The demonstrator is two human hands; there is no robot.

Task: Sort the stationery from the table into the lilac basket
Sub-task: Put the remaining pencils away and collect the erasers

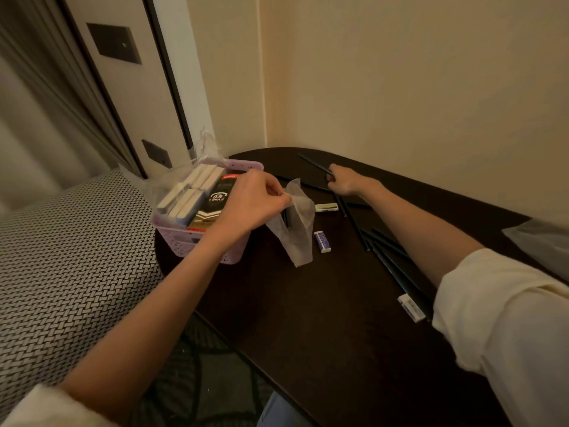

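Observation:
The lilac basket (181, 238) stands at the left end of the dark table (323, 303). It holds white erasers (191, 192) in clear wrap and a black 0.5 mm box (212, 204). My left hand (252, 201) pinches the top of a clear plastic sleeve (295, 232) with dark pencils inside, right of the basket. My right hand (341, 180) reaches to the back of the table and grips a dark pencil (314, 164). More dark pencils (385, 251) and three loose erasers (322, 241), (327, 207), (411, 307) lie on the table.
A cream wall runs along the table's back and right side. A herringbone-patterned bed (61, 272) lies left of the table. Another clear plastic wrap (542, 238) sits at the table's right edge. A curtain hangs at far left.

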